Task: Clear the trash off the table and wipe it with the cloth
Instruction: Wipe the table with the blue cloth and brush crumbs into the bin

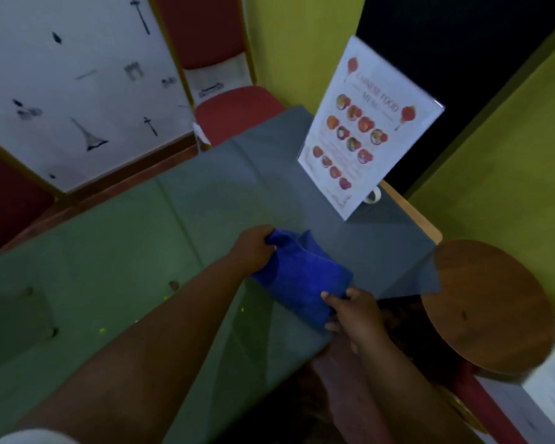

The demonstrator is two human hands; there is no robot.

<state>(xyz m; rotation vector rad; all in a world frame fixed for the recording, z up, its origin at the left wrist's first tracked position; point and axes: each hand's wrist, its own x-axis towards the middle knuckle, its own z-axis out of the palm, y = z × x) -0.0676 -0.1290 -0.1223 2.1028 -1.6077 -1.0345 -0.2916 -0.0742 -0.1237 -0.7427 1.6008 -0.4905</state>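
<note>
A blue cloth (298,277) lies bunched on the grey-green table cover (141,238), near the table's right front edge. My left hand (253,248) grips the cloth's far left end. My right hand (350,312) pinches its near right corner at the table edge. Small crumbs lie on the cover to the left: a brown bit (173,285), yellow specks (102,330), and a dark scrap (54,331).
A laminated food menu (366,129) stands at the table's far right, with a roll of tape (374,195) behind it. A round wooden stool (491,309) sits right of the table. Red chairs (234,110) stand beyond the far edge. Yellow walls close in on the right.
</note>
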